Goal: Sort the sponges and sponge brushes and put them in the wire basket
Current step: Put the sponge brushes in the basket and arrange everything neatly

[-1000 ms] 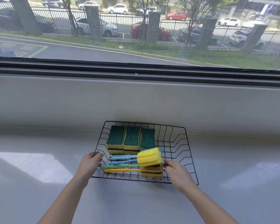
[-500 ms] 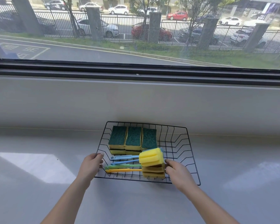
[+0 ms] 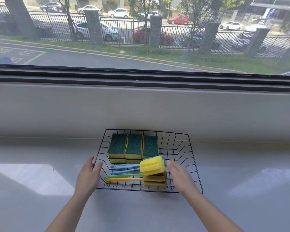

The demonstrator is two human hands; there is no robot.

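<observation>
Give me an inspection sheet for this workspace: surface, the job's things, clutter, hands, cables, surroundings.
Surface: pale glossy counter, sunlit patches.
Job's things: wire basket holds green-topped sponges side by side at the back left, stacked two deep; sponge brushes piled at the front, handles pointing left.
Clutter: nothing seen.
Hands: left hand at the basket's left rim, right hand over its front right beside the brush heads; neither holds a sponge or brush.
Cables: nothing seen.
Surroundings: window behind, street, fence and parked cars outside.
</observation>
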